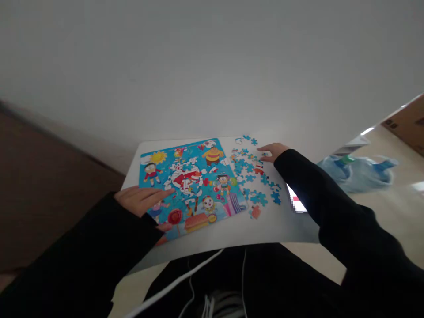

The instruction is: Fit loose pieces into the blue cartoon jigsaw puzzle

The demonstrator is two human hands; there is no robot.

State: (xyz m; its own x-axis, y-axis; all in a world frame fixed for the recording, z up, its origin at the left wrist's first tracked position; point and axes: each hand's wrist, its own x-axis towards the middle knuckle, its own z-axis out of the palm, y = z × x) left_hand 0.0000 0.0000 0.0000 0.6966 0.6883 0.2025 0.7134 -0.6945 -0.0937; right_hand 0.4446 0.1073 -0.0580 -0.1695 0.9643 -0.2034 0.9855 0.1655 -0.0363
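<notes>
1. White table (271, 225) is shared by puzzle board (195, 201) and loose pieces (244, 165) beside it.
2. Left hand (141, 199) is laid on the board, fingers extended; whether anything is gripped by the right hand (276, 151) cannot be told.
3. Pieces, presumably light, stiff, are best edge-pinched.

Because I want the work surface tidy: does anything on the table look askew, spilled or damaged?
Only the puzzle board looks askew: its far edge slants against that of the table. Loose pieces lie scattered beside it, near the right hand, which seems normal. I see no spill or clear damage.
</notes>
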